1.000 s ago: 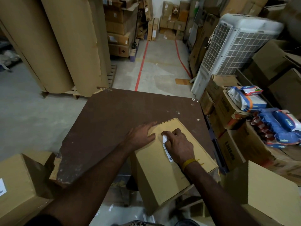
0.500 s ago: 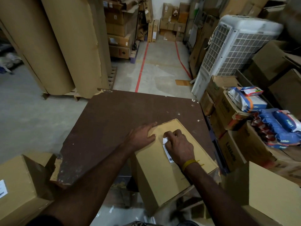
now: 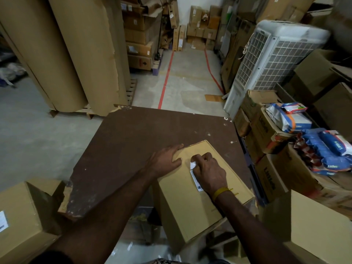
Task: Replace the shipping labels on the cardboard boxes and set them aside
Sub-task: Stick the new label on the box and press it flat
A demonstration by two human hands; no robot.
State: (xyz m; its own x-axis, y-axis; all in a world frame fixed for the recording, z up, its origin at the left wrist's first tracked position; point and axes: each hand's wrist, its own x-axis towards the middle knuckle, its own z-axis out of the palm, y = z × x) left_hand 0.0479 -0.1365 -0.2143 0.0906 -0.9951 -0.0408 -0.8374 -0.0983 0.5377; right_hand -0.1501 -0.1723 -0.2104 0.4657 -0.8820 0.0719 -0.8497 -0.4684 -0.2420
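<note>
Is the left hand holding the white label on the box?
No, the left hand lies flat on the cardboard box, while the right hand pinches the white label.

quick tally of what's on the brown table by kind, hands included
cardboard box: 1
white label: 1
hands: 2, left hand flat on the box, right hand pinching the label's lifted end
total: 4
</note>
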